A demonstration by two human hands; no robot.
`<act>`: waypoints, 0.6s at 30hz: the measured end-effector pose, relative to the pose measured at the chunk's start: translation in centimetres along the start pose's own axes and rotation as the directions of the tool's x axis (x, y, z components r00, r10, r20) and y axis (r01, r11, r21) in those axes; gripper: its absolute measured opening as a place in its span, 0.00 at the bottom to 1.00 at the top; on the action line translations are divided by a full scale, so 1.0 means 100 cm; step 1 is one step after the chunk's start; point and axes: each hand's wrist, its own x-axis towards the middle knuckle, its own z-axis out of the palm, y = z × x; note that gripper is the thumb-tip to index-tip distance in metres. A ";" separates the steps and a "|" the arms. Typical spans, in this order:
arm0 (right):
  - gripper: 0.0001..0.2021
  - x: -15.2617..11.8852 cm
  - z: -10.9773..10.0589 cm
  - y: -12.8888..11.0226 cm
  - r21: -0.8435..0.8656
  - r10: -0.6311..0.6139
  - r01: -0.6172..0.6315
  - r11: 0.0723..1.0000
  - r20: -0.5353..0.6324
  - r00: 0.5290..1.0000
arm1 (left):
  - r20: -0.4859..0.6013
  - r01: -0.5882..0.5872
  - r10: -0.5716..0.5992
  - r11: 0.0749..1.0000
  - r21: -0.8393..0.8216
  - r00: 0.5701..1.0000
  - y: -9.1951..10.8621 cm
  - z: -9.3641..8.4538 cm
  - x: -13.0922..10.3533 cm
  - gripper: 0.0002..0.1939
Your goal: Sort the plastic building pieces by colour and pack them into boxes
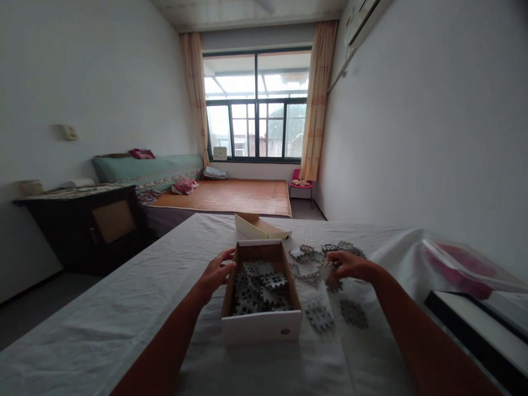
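Note:
A white-sided cardboard box (262, 327) with a brown inside stands on the cloth-covered table. Inside lie several grey, toothed plates with square openings (259, 286), heaped loosely. My left hand (216, 270) is at the box's left wall, fingers apart, with the tips against its upper edge. To the right of the box, my right hand (350, 265) is closed, thumb and fingers pinching a grey toothed plate (334, 282) that is partly blurred. More such plates lie around it, among them a square one (319, 316) and a darker one (353, 313) nearer to me.
Behind the box lies an open cardboard lid (259, 226). At the right edge are a clear plastic container with something pink (457, 264) and a black-edged white box (482, 330). Beyond the white tablecloth (148, 297) are a bed (243, 195) and a dark cabinet (82, 225).

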 end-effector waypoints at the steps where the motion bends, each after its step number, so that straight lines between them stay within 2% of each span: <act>1: 0.18 0.001 0.002 -0.011 0.025 -0.024 0.025 0.999 -0.049 0.999 | 0.004 -0.001 0.001 1.000 -0.005 1.000 0.000 0.000 0.000 0.29; 3: 0.18 0.003 0.014 -0.037 0.027 -0.133 0.141 0.990 -0.192 0.972 | 0.019 -0.003 0.003 1.000 -0.012 1.000 -0.001 0.000 0.000 0.30; 6: 0.16 0.007 0.052 -0.082 -0.055 -0.331 0.338 0.940 -0.395 0.857 | 0.021 0.004 -0.004 1.000 -0.013 1.000 0.000 0.000 0.000 0.31; 7: 0.15 0.008 0.067 -0.095 -0.088 -0.381 0.381 0.920 -0.422 0.823 | 0.019 0.010 -0.010 1.000 -0.018 1.000 0.001 0.000 0.000 0.31; 9: 0.15 0.010 0.096 -0.116 -0.174 -0.505 0.476 0.862 -0.357 0.786 | 0.025 0.021 -0.020 0.999 -0.039 0.999 0.003 0.000 -0.001 0.31; 11: 0.18 0.013 0.108 -0.124 -0.268 -0.613 0.554 0.788 -0.263 0.745 | 0.037 0.024 -0.022 0.998 -0.055 0.999 0.004 0.000 -0.001 0.31; 13: 0.18 0.019 0.097 -0.116 -0.366 -0.641 0.536 0.760 -0.291 0.710 | 0.038 0.016 -0.014 0.999 -0.048 0.999 0.003 0.000 0.000 0.32; 15: 0.19 0.027 0.062 -0.095 -0.446 -0.562 0.375 0.813 -0.428 0.708 | 0.035 0.008 -0.006 0.999 -0.035 0.999 0.001 -0.001 0.000 0.32; 16: 0.21 0.032 0.040 -0.079 -0.471 -0.486 0.253 0.845 -0.479 0.731 | 0.033 0.006 -0.004 0.999 -0.034 0.999 0.001 -0.001 0.000 0.32; 18: 0.26 0.041 -0.005 -0.045 -0.501 -0.244 -0.050 0.864 -0.502 0.830 | 0.022 0.005 -0.004 0.999 -0.037 1.000 0.001 -0.001 0.000 0.32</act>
